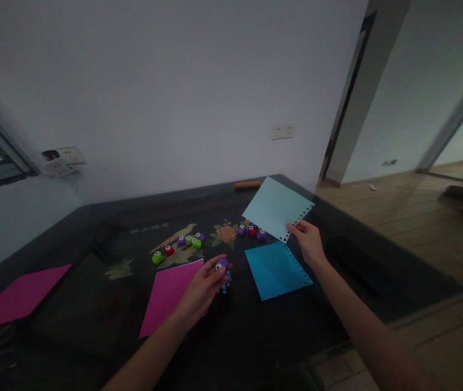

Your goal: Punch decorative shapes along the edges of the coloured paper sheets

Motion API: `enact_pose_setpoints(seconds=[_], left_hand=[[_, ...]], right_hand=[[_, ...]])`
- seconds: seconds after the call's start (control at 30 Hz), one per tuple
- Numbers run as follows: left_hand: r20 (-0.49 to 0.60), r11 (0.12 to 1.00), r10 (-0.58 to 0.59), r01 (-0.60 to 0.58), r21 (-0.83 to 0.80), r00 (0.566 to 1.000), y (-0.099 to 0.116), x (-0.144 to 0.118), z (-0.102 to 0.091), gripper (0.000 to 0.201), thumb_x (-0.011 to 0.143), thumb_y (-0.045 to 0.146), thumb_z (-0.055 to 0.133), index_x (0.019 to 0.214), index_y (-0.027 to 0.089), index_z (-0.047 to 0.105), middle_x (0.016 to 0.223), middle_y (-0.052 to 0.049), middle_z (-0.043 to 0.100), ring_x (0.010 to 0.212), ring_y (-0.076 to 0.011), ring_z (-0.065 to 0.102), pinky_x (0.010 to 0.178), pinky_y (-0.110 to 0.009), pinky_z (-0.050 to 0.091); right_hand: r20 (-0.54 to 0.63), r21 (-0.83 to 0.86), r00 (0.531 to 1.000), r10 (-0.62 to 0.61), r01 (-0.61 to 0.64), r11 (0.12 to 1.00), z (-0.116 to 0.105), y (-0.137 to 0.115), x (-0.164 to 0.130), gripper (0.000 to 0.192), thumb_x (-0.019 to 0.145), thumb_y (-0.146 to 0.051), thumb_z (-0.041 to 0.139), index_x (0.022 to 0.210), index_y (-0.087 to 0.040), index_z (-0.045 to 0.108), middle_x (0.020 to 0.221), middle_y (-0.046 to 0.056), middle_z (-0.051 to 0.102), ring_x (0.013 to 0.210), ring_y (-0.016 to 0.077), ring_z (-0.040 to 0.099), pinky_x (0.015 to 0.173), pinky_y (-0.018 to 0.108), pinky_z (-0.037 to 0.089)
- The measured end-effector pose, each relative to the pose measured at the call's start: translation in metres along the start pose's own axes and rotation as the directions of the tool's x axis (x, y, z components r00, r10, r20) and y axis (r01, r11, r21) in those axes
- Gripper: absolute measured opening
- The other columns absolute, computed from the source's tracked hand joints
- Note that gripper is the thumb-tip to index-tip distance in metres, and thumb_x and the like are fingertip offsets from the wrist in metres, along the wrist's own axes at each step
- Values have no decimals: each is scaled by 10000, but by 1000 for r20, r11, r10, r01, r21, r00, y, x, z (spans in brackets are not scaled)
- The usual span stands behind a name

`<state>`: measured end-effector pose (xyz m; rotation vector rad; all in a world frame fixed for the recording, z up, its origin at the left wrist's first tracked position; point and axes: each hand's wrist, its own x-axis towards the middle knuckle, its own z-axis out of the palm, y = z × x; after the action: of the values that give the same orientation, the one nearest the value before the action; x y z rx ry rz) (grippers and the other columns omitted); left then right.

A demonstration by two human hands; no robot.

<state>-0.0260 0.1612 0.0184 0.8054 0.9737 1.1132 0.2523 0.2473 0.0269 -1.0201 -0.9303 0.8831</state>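
The left hand (pixel 204 287) pinches a purple punch (pixel 222 264) over the middle of the table (pixel 378 271), beside a pink sheet (pixel 167 294). The right hand (pixel 308 241) grips the punched edge of a pale blue sheet (pixel 275 207), lifted above a darker blue sheet (pixel 277 270) lying flat. More punches (pixel 182 244) sit further back; another pink sheet (pixel 17 297) lies at the left edge

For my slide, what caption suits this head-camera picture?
Right hand lifts a pale blue punched sheet; left hand grips a purple punch.
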Motion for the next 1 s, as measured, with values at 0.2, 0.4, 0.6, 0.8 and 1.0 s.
enact_pose_setpoints(seconds=[0.2,0.4,0.6,0.8,1.0], left_hand=[[59,994,57,-62,93,997,4,25,19,452,686,325,735,1096,184,607,921,-54,662,652,-85,548,613,-199,430],[146,854,233,-274,443,961,5,79,38,526,770,560,552,1069,128,591,842,-66,636,598,-108,526,569,-233,409],[156,650,331,-345,677,931,8,128,46,394,788,497,536,891,130,637,697,-31,613,653,-172,561,602,-268,414],[218,372,414,-383,846,884,-1,154,47,289,791,381,571,978,173,646,855,-69,659,794,-222,578,719,-311,414],[327,138,433,-421,897,840,-15,155,52,207,775,327,622,914,181,668,916,-85,651,937,-257,550,840,-365,376]], right_hand=[[-60,17,998,16,-15,1000,-13,9,0,349,558,-350,769,828,-144,691,784,74,716,619,183,612,550,298,468],[-97,44,995,8,-4,999,-17,8,5,376,557,-367,776,847,-144,695,807,83,722,646,200,626,572,317,479],[-84,72,996,30,-24,997,-17,4,4,368,569,-341,768,869,-140,696,818,87,727,657,202,638,592,324,488],[-91,68,996,4,3,998,-18,2,5,351,584,-354,750,862,-147,693,826,84,727,660,203,637,567,310,472],[-87,62,996,11,-6,998,-16,-4,3,323,568,-343,741,821,-149,690,759,69,722,627,197,623,547,309,466]])
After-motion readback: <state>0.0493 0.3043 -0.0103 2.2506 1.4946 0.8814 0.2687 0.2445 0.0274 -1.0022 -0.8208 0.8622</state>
